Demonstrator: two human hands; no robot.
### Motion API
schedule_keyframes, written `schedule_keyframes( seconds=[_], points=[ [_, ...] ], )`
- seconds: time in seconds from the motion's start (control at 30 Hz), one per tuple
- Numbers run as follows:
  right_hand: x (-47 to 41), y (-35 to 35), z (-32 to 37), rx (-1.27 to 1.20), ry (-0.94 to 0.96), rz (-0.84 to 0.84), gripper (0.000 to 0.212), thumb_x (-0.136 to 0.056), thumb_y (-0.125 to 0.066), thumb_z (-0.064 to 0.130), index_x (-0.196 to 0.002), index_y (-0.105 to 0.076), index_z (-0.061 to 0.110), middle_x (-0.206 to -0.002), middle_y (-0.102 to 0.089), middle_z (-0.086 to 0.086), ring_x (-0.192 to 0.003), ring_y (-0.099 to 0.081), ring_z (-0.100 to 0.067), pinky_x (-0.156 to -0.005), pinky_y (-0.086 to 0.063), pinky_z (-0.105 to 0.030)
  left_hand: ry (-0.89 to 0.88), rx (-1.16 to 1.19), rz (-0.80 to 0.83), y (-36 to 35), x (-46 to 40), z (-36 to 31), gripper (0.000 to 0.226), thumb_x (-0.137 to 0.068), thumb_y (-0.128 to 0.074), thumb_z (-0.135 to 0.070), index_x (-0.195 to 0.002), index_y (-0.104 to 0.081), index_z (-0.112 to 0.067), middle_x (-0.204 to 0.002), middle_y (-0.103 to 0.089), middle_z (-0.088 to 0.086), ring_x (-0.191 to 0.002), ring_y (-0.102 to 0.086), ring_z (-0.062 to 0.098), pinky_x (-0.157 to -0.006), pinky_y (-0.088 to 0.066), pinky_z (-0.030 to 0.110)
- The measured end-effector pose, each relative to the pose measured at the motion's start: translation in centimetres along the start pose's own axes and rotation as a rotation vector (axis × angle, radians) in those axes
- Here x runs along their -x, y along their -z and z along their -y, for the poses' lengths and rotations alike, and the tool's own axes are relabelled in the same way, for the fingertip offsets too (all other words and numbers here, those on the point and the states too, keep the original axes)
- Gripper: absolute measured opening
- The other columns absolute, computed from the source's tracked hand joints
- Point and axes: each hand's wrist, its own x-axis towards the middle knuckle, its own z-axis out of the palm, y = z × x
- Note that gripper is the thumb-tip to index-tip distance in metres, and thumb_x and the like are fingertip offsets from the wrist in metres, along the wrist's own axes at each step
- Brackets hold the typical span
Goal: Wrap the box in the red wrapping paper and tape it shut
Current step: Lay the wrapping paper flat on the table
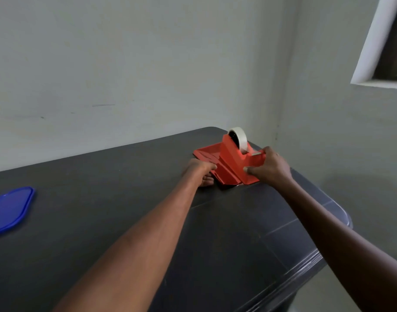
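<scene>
Lid (9, 209), blue, lies far left on the desk (125, 210). Left hand (201, 171) presses flat on the red paper (210, 154) over the box, holding the fold. Right hand (270, 168) grips the tape dispenser (240, 159), probably for tape.

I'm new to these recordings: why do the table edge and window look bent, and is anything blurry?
Head view: the wide-angle lens bows the table edge and tilts the window frame; soft daylight, faint sheen on the tabletop; the tape dispenser and both hands look slightly soft.
</scene>
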Motion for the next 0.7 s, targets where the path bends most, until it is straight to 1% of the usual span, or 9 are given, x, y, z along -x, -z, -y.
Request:
schedule_keyframes(
  seconds=[0.07, 0.13, 0.2, 0.27, 0.3, 0.37, 0.47, 0.6, 0.7],
  points=[
    [-0.4, 0.0, -0.2, 0.042, -0.004, -0.007, 0.07, -0.072, -0.082, 0.05, -0.126, -0.051, 0.018, -0.123, -0.064, -0.007, -0.114, -0.059, -0.032, -0.084, -0.046, -0.039, -0.004, -0.049, -0.023, -0.3, -0.8, -0.1, 0.024, -0.093, -0.069, -0.02, -0.076, -0.062, -0.004, -0.067, -0.063, 0.01, -0.045, -0.058, 0.014, -0.035, -0.044, 0.021],
    [-0.7, -0.1, -0.2, 0.071, 0.0, -0.021, 0.07, -0.071, -0.083, 0.052, -0.125, -0.053, 0.02, -0.12, -0.065, -0.006, -0.113, -0.06, -0.033, -0.083, -0.047, -0.039, -0.01, -0.092, -0.034, -0.6, -1.1, -0.2, 0.022, -0.093, -0.065, -0.013, -0.073, -0.062, -0.005, -0.063, -0.063, 0.007, -0.042, -0.056, 0.011, -0.036, -0.04, 0.017],
    [-1.0, -0.1, 0.0, 0.045, 0.008, -0.043, 0.067, -0.07, -0.084, 0.047, -0.125, -0.056, 0.02, -0.118, -0.066, -0.008, -0.109, -0.061, -0.032, -0.078, -0.044, -0.035, -0.022, -0.094, -0.041, -0.5, -1.4, -0.1, 0.021, -0.092, -0.065, -0.009, -0.072, -0.063, -0.004, -0.063, -0.063, 0.007, -0.038, -0.055, 0.009, -0.034, -0.037, 0.015],
    [-0.8, -0.1, 0.3, -0.009, 0.006, -0.073, 0.063, -0.069, -0.085, 0.04, -0.123, -0.06, 0.017, -0.114, -0.067, -0.01, -0.1, -0.06, -0.029, -0.074, -0.039, -0.031, -0.035, -0.081, -0.039, -0.3, -1.4, 0.1, 0.018, -0.091, -0.067, -0.008, -0.074, -0.065, -0.004, -0.063, -0.064, 0.007, -0.035, -0.055, 0.008, -0.032, -0.035, 0.015],
    [-0.7, -0.1, 0.4, -0.03, 0.002, -0.088, 0.061, -0.068, -0.085, 0.037, -0.12, -0.061, 0.017, -0.111, -0.068, -0.01, -0.095, -0.058, -0.028, -0.073, -0.039, -0.031, -0.04, -0.082, -0.042, -0.2, -1.4, 0.2, 0.017, -0.091, -0.068, -0.009, -0.074, -0.066, -0.004, -0.063, -0.065, 0.006, -0.035, -0.056, 0.007, -0.032, -0.034, 0.015],
    [-0.1, -0.4, 0.7, -0.062, -0.005, -0.121, 0.056, -0.066, -0.083, 0.036, -0.113, -0.062, 0.016, -0.105, -0.067, -0.011, -0.092, -0.055, -0.029, -0.071, -0.038, -0.032, -0.042, -0.09, -0.048, 0.4, -1.5, 0.3, 0.02, -0.091, -0.069, -0.01, -0.072, -0.066, -0.005, -0.061, -0.065, 0.005, -0.032, -0.053, 0.006, -0.03, -0.031, 0.016],
    [1.1, -1.0, 1.5, -0.086, -0.002, -0.146, 0.051, -0.064, -0.082, 0.037, -0.107, -0.063, 0.016, -0.1, -0.067, -0.01, -0.093, -0.059, -0.031, -0.071, -0.037, -0.032, -0.027, -0.099, -0.047, 2.3, -1.4, 1.1, 0.023, -0.091, -0.069, -0.011, -0.069, -0.065, -0.007, -0.058, -0.063, 0.003, -0.029, -0.05, 0.004, -0.029, -0.027, 0.014],
    [3.2, -1.6, 2.8, -0.126, 0.008, -0.146, 0.052, -0.065, -0.082, 0.036, -0.108, -0.064, 0.016, -0.1, -0.066, -0.009, -0.098, -0.06, -0.031, -0.073, -0.039, -0.032, 0.02, -0.122, -0.024, 6.1, -0.3, 3.5, 0.026, -0.093, -0.067, -0.012, -0.067, -0.061, -0.01, -0.04, -0.057, -0.003, -0.028, -0.047, 0.002, -0.029, -0.024, 0.013],
    [4.7, -2.2, 3.9, -0.16, 0.025, -0.141, 0.054, -0.065, -0.083, 0.035, -0.11, -0.064, 0.014, -0.101, -0.067, -0.009, -0.098, -0.061, -0.03, -0.074, -0.043, -0.033, 0.046, -0.147, -0.001, 9.5, 1.2, 5.6, 0.027, -0.095, -0.063, -0.012, -0.069, -0.058, -0.01, -0.037, -0.055, -0.004, -0.027, -0.046, 0.001, -0.03, -0.023, 0.011]
  ],
)
